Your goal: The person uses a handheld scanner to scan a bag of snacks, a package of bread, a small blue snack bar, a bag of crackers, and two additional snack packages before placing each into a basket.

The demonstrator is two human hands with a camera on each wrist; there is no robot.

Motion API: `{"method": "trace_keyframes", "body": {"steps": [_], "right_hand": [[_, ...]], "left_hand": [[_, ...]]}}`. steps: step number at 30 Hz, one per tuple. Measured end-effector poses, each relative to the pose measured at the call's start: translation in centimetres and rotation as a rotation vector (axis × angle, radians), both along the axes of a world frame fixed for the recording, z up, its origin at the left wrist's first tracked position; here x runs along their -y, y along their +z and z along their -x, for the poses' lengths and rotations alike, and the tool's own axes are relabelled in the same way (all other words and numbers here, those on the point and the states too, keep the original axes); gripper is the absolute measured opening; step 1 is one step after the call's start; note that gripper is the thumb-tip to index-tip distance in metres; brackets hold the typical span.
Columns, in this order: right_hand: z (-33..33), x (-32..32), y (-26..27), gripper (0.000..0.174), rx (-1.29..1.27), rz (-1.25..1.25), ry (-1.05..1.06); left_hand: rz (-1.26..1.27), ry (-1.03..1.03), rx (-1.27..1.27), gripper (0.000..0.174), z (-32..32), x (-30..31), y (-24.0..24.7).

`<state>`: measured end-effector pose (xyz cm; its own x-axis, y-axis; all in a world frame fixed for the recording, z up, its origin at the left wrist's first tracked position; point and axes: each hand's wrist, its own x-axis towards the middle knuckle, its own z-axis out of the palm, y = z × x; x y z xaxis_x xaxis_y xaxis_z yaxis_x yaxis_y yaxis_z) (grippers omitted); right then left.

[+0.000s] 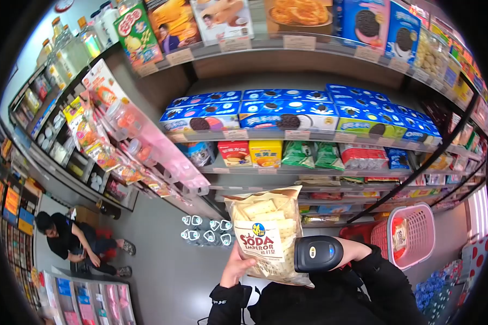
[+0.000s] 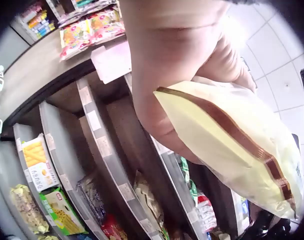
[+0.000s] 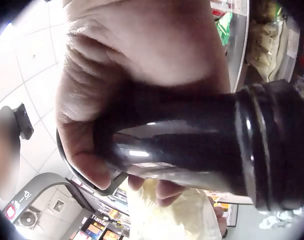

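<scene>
A clear bag of soda crackers (image 1: 268, 214), its front label facing up, is gripped along its left side by my left hand (image 1: 235, 266), thumb over the front. Seen from the left wrist, the bag's brown-edged seam (image 2: 232, 127) runs out from the palm. My right hand (image 3: 142, 50) has its fingers wrapped round the dark handle of a handheld barcode scanner (image 3: 187, 142). From the head view the scanner's rounded top (image 1: 315, 254) overlaps the bag's lower right edge and hides most of that hand.
Ahead stand shelves with blue cookie boxes (image 1: 287, 114) and other snacks. A pink basket (image 1: 427, 238) with a packet (image 1: 400, 235) inside is at the right. Packs of bottles (image 1: 206, 230) stand on the floor. At the left a person (image 1: 65, 238) sits near a low display rack (image 1: 92, 298).
</scene>
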<state>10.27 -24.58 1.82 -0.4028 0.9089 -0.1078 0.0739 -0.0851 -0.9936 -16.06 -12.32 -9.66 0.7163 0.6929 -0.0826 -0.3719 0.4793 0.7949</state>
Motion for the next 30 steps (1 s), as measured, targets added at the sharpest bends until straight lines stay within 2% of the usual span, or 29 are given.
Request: {"method": "trace_keyframes", "body": {"steps": [3, 5, 7, 9, 11, 12, 15, 16, 17, 18, 19, 20, 21, 22, 23, 25, 26, 27, 30], "right_hand": [[-0.6, 2.2, 0.9, 0.061, -0.056, 0.019, -0.035], [-1.3, 4.0, 0.1, 0.061, 0.007, -0.002, -0.084], [-1.5, 5.3, -0.2, 0.061, -0.011, -0.040, -0.097], [-1.8, 6.4, -0.4, 0.065, 0.018, -0.055, -0.053], [-1.4, 6.9, 1.4, 0.071, -0.107, -0.085, -0.020], [-1.2, 7.2, 2.6, 0.075, -0.166, -0.060, -0.037], [-2.4, 8.7, 2.0, 0.075, -0.167, -0.210, -0.059], [-3.1, 9.9, 2.4, 0.065, -0.179, -0.180, -0.117], [-4.1, 11.1, 2.1, 0.065, -0.187, -0.182, -0.138], [-5.2, 12.5, 1.6, 0.057, -0.101, -0.128, -0.161], [-6.1, 13.9, 1.2, 0.049, -0.017, -0.070, -0.184], [-6.6, 15.2, 0.8, 0.039, 0.004, -0.137, -0.280], [-7.1, 16.6, 0.8, 0.039, -0.007, -0.129, -0.301], [-7.6, 18.2, 0.9, 0.040, -0.014, -0.105, -0.378], [-8.0, 19.6, 0.8, 0.040, -0.023, -0.080, -0.455], [-8.8, 22.2, 0.2, 0.044, -0.003, -0.082, -0.558], [-9.3, 23.3, 0.1, 0.046, -0.003, -0.066, -0.584], [-9.6, 24.4, 0.1, 0.048, -0.001, -0.050, -0.610], [-10.4, 27.0, -0.5, 0.050, -0.034, -0.050, -0.710]], "left_hand": [[-0.155, -0.039, -0.087, 0.087, -1.7, 0.4, 1.5], [-0.187, -0.104, -0.061, 0.083, -2.7, 0.6, 1.9], [-0.042, -0.273, 0.097, 0.078, -3.6, 0.6, 0.9], [0.041, -0.269, 0.079, 0.074, -5.3, 2.1, 0.3], [0.287, -0.171, -0.028, 0.076, -7.3, 3.3, 0.8], [0.276, -0.190, -0.034, 0.076, -8.2, 3.6, 1.6], [0.434, -0.407, 0.160, 0.077, -10.8, 5.4, 4.7], [0.494, -0.478, 0.221, 0.077, -11.9, 6.1, 5.8], [0.558, -0.548, 0.280, 0.077, -13.0, 6.8, 6.5], [0.552, -0.505, 0.289, 0.061, -14.0, 7.2, 7.1], [0.561, -0.522, 0.272, 0.061, -15.0, 7.6, 7.2], [0.527, -0.483, 0.210, 0.059, -16.0, 8.2, 7.1], [0.492, -0.445, 0.149, 0.058, -17.1, 8.7, 7.3], [0.419, -0.540, -0.048, 0.054, -18.4, 8.4, 7.9], [0.429, -0.557, -0.065, 0.054, -19.5, 8.5, 8.0], [0.487, -0.906, 0.085, 0.051, -21.7, 9.3, 7.4], [0.373, -0.816, 0.218, 0.053, -23.0, 11.2, 8.2], [0.383, -0.838, 0.201, 0.053, -24.0, 12.6, 8.0], [0.361, -0.701, 0.311, 0.051, -26.5, 15.9, 7.3]]}}
